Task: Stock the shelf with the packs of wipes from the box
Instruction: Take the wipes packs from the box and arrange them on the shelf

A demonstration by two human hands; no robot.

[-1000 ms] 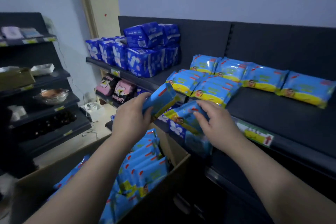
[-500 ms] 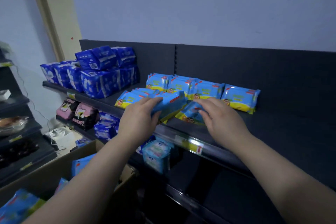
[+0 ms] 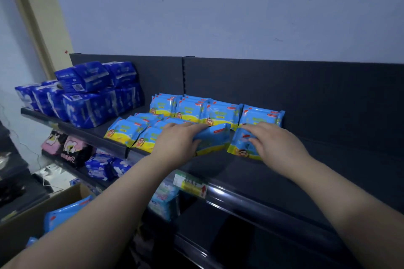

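Blue and yellow packs of wipes (image 3: 192, 109) lie in rows on the dark top shelf (image 3: 251, 172). My left hand (image 3: 177, 141) grips one pack (image 3: 215, 140) from above, fingers over its top edge and thumb under its front. The pack stands tilted on the shelf in front of the back row. To its right, my right hand (image 3: 276, 145) rests with fingers spread on another pack (image 3: 240, 148), which lies on the shelf. The cardboard box (image 3: 32, 216) sits at the lower left with more blue packs (image 3: 65, 214) inside.
Dark blue packages (image 3: 87, 98) are stacked at the shelf's left end. Pink and black packs (image 3: 67, 146) and other blue goods (image 3: 102, 167) fill the shelf below. A price label (image 3: 190, 184) sits on the shelf's front rail. The shelf's right part is bare.
Both hands have carried their packs up from the box onto the top shelf and further back. My view has lifted from the box to the shelf.
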